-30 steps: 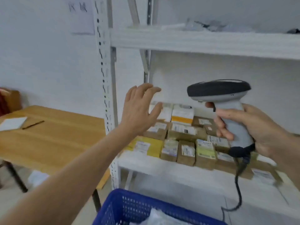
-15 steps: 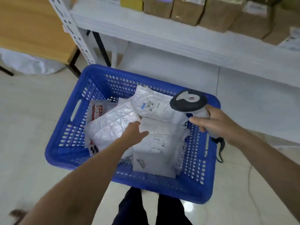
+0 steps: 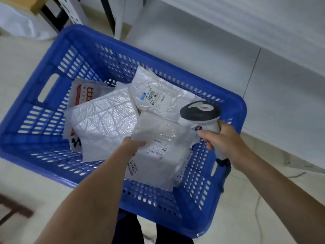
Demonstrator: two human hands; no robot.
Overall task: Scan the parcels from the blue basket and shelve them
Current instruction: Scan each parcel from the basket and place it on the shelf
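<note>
The blue basket (image 3: 52, 71) stands on the floor below me with several white bubble-wrap parcels in it. My left hand (image 3: 131, 146) grips the left edge of a labelled white parcel (image 3: 158, 155) near the basket's front right, thumb on top. To its left lies a plain bubble mailer (image 3: 105, 120), behind it another labelled parcel (image 3: 158, 97), and a bag with red print (image 3: 86, 93) at the far left. My right hand (image 3: 223, 140) holds the grey and white barcode scanner (image 3: 200, 111) by its handle, head over the basket's right side.
The white lower shelf board (image 3: 246, 23) runs across the top right. A perforated shelf post (image 3: 72, 9) and black table legs (image 3: 51, 16) stand behind the basket. The scanner cable (image 3: 226, 169) hangs beside the basket's right wall. My legs show below the basket.
My view dropped from the shelf to the basket. My left hand came down from the shelf and took hold of the labelled parcel; my right hand lowered the scanner over the basket.
</note>
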